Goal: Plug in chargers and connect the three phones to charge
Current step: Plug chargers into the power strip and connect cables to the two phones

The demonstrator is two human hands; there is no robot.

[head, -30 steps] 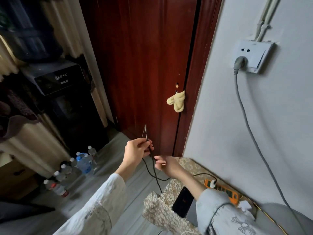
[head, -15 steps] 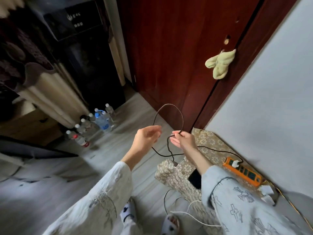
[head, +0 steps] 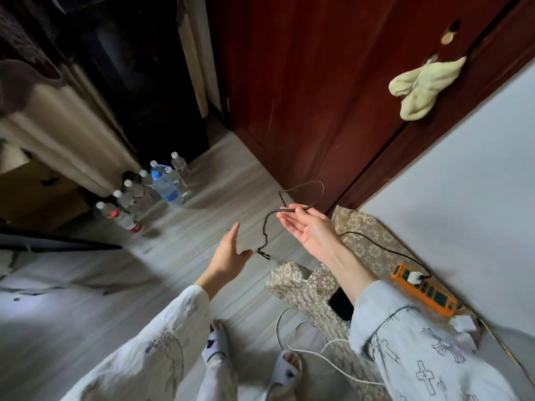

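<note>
A black braided cable (head: 267, 224) hangs over the fingers of my right hand (head: 308, 228), which is palm up and holds it near the fingertips. Its connector end (head: 263, 254) dangles just right of my left hand (head: 228, 254), which is spread with nothing in it. The cable runs back to a white charger (head: 415, 277) plugged into an orange power strip (head: 428, 293) by the wall. A black phone (head: 340, 305) lies on the patterned cloth (head: 301, 282), partly hidden by my right sleeve. Another white adapter (head: 463, 324) sits beyond the strip.
A white cable (head: 307, 353) loops on the floor by my slippers. Several water bottles (head: 162, 180) stand on the floor at left. A dark red door (head: 318, 82) with a yellow cloth (head: 419, 88) on it rises ahead; a grey wall (head: 463, 183) is on the right.
My view has tilted down toward the floor. My left hand has let go of the cable and opened. The loop has dropped, and the connector end now dangles from my right hand.
</note>
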